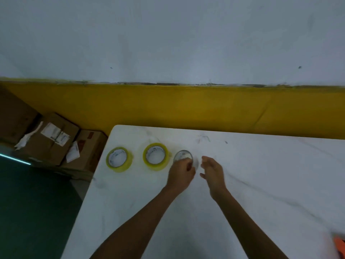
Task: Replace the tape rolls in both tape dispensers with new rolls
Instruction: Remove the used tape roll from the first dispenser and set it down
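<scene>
A nearly spent tape core [182,156], grey-rimmed with no legible print, lies flat on the white bench [261,174] just right of two yellow tape rolls [119,159] [156,156] with blurred inner lettering, gripped by the left hand [180,174], the right hand [212,171] hovering loosely spread alongside.

We see a white marbled worktop [261,174] standing before a wall painted yellow [186,107] below and pale grey above. To its left, brown cardboard boxes [50,139] with white labels sit on a dark green floor [33,212].
</scene>
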The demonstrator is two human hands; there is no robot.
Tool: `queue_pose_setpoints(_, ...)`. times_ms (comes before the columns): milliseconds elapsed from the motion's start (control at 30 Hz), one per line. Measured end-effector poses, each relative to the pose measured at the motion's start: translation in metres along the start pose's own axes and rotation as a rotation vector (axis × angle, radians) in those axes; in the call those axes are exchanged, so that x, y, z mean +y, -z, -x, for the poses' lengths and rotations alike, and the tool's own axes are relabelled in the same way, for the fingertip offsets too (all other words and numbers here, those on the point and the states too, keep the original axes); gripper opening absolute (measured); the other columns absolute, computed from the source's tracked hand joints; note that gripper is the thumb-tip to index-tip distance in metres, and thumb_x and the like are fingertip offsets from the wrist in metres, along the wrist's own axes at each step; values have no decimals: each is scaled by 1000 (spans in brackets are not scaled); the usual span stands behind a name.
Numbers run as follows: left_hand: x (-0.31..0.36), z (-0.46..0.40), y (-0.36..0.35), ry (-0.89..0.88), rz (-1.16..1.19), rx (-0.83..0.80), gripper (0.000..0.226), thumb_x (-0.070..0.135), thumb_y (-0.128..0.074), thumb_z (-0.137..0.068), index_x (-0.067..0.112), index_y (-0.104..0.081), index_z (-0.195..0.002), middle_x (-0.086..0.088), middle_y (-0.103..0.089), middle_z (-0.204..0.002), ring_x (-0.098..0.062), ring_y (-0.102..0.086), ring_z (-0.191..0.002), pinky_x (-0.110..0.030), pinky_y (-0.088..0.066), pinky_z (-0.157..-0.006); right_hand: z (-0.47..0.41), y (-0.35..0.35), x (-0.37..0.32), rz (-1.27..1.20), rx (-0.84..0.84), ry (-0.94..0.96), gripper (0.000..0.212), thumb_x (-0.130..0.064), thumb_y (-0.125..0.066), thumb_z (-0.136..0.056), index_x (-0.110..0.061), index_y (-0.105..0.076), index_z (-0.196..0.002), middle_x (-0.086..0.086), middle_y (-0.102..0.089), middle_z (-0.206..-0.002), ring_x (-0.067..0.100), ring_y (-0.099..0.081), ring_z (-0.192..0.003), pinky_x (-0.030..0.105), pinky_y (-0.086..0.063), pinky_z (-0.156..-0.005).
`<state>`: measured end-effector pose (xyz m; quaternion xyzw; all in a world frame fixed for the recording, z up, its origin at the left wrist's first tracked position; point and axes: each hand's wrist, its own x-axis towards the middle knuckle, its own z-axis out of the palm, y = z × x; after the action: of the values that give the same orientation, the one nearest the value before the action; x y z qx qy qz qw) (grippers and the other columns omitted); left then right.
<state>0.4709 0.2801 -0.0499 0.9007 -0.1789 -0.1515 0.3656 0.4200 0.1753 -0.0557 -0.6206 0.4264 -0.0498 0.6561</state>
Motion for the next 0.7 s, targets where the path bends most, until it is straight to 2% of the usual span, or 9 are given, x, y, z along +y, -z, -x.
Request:
queue_pose_setpoints(67, -7, -12, -7, -63, -109, -54, 16, 13, -56, -89, 16, -56, -73, -4, -62, -70, -20, -54, -64, -27, -39, -58, -9, -8, -1, -55, 24, -25, 33, -28, -47, -98, -14, -62, -125, 4, -61, -129, 22, -59, -111, 42, -54, -94)
queue_pose_setpoints(100, -12, -17, -12, -98, -145, -62, 12, 14, -55, -91, 12, -65, -85, -8, -69, -82, -23, -61, -73, -29, -45, -64, -13, -11, -3, -80, 30, -32, 34, -29, -46, -99, -14, -61, -125, 5, -61, -129, 23, -59, -112, 42, -53, -95)
queue_pose_setpoints(167, -19, -27, -20, -138, -203, -85, 21, 16, -52, -94, 7, -68, -105, -11, -72, -101, -25, -67, -90, -29, -50, -77, -20, -14, -5, -98, 30, -24, 33, -29, -44, -100, -13, -60, -124, 5, -60, -130, 22, -59, -112, 40, -52, -94)
queue_pose_setpoints(200, -21, -31, -24, -141, -227, -111, 23, 16, -51, -95, 6, -68, -109, -12, -72, -104, -25, -67, -94, -28, -50, -80, -23, -13, -5, -99, 30, -19, 33, -29, -43, -100, -14, -60, -124, 6, -60, -130, 22, -59, -112, 40, -52, -94)
queue_pose_setpoints(300, -25, -40, -35, -138, -256, -142, 24, 15, -52, -95, 5, -67, -111, -12, -71, -107, -25, -66, -97, -26, -49, -82, -31, -9, -5, -115, 51, -29, 34, -28, -42, -101, -13, -59, -125, 8, -60, -131, 25, -59, -116, 42, -51, -96)
queue_pose_setpoints(533, -27, -47, -40, -164, -317, -171, 27, 16, -49, -96, 3, -63, -116, -14, -68, -114, -27, -64, -102, -31, -50, -85, -41, -1, 1, -114, 85, -36, 35, -33, -40, -101, -12, -60, -122, 11, -63, -127, 28, -61, -115, 44, -52, -95)
queue_pose_setpoints(667, -34, -42, -42, -274, -297, -87, 24, 15, -67, -86, 1, -68, -106, -15, -72, -101, -29, -69, -91, -33, -57, -75, -40, -7, -2, -130, 60, -42, 34, -31, -40, -101, -11, -60, -119, 10, -63, -124, 28, -61, -113, 39, -51, -91)
queue_pose_setpoints(700, -34, -42, -40, -290, -272, -74, 25, 14, -69, -84, 1, -68, -105, -15, -72, -102, -30, -69, -93, -34, -58, -77, -39, -9, -2, -133, 56, -49, 36, -31, -39, -101, -9, -59, -121, 11, -63, -124, 27, -61, -113, 40, -51, -92)
